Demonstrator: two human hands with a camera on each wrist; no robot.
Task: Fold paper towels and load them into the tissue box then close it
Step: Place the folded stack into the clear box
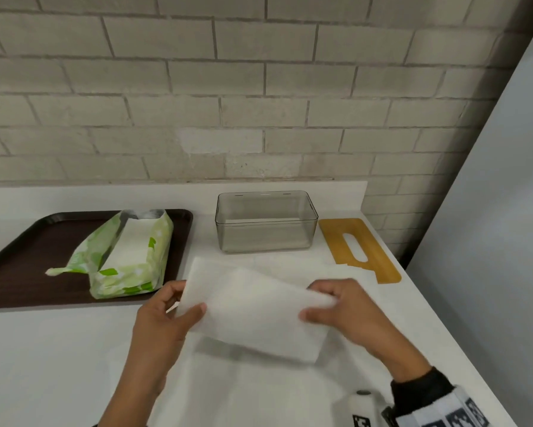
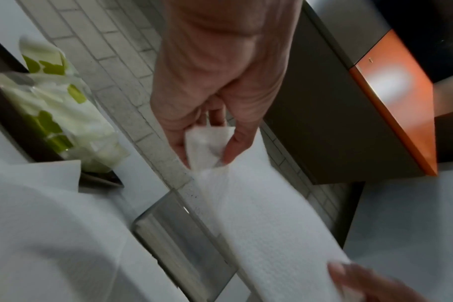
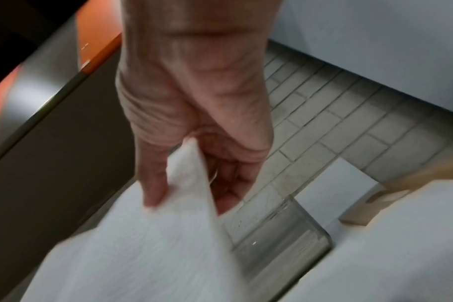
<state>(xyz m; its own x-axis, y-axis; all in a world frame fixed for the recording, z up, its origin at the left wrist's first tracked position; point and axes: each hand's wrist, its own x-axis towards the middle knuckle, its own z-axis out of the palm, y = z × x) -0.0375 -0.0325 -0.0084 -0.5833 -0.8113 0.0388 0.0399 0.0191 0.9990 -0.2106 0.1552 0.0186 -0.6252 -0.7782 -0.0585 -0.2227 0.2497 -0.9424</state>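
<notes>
Paper towel up in both hands, tissue box open behind it

Head view: my left hand (image 1: 163,318) and right hand (image 1: 345,312) each pinch an end of the paper towel (image 1: 253,312) above the tabletop (image 1: 58,365); the clear tissue box (image 1: 266,221) sits beyond, bamboo lid (image 1: 359,249) beside it. Left wrist: grip pinches a towel corner. Right wrist: thumb and fingers pinch the edge.

A dark brown tray (image 1: 18,260) lies on the white bench (image 1: 58,359), off to the left of the fingers and slightly beyond them. Behind the bench stands a wall of pale grey brick (image 1: 197,87), well beyond the fingers. To the right of the fingers a plain pale panel (image 1: 490,211) rises at the bench's edge. In the wrist views a dark cabinet with an orange face (image 2: 398,102) hangs above the fingers.
</notes>
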